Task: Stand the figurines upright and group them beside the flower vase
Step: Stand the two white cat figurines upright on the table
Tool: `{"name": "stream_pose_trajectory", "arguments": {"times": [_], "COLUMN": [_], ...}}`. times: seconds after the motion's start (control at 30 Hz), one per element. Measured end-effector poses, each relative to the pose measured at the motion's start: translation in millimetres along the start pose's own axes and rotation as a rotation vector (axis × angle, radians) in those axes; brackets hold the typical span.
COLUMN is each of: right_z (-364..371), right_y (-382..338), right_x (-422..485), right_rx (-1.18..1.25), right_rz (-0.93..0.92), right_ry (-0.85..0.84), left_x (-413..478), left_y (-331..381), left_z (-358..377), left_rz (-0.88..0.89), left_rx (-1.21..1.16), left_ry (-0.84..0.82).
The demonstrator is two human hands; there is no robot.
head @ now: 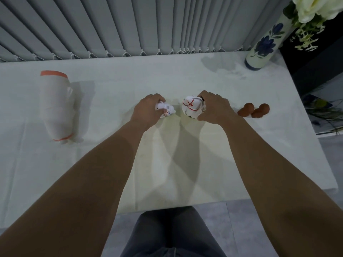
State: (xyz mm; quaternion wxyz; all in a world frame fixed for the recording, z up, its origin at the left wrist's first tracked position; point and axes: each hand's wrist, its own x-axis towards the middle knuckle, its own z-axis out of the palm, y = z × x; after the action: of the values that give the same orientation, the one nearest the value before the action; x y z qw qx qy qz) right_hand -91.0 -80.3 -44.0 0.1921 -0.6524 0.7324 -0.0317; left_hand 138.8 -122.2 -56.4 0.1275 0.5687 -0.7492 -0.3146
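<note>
At the middle of the white table point(167, 173), my left hand point(146, 110) is closed over a small white figurine point(168, 110) with red and dark marks, lying low on the surface. My right hand point(213, 107) grips a larger white figurine point(191, 107) with red lines painted on it, tilted on the table. To the right lie two brown figurines point(253, 109), side by side. A big white figurine with orange bands point(56, 106) lies on its side at the left. The tall cream flower vase point(265, 41) with blue flowers stands at the far right corner.
Grey vertical blinds point(130, 25) hang along the table's far edge. White flowers point(315, 8) and green leaves spill over the vase. A dark cabinet point(315, 62) stands right of the table. The table's near edge is by my legs.
</note>
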Motion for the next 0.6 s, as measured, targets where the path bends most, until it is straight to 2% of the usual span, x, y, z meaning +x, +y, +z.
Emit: {"name": "stream_pose_trajectory", "arguments": {"times": [0.23, 0.4, 0.6], "right_z": [-17.2, -12.7, -7.6], "right_y": [35.6, 43.5, 44.9], "right_x": [-9.9, -10.0, -14.1], "right_rx": [-0.094, -0.19, -0.11], "right_rz": [0.094, 0.088, 0.062], "right_ry": [-0.006, 0.103, 0.188], "left_x": [16.6, 21.1, 20.6], "left_y": [39.5, 49.6, 48.1], "left_z": [23.7, 37.2, 39.2], "left_rz": [0.078, 0.079, 0.053], "left_rx": [-0.017, 0.024, -0.014], "left_ry": [-0.016, -0.025, -0.002]}}
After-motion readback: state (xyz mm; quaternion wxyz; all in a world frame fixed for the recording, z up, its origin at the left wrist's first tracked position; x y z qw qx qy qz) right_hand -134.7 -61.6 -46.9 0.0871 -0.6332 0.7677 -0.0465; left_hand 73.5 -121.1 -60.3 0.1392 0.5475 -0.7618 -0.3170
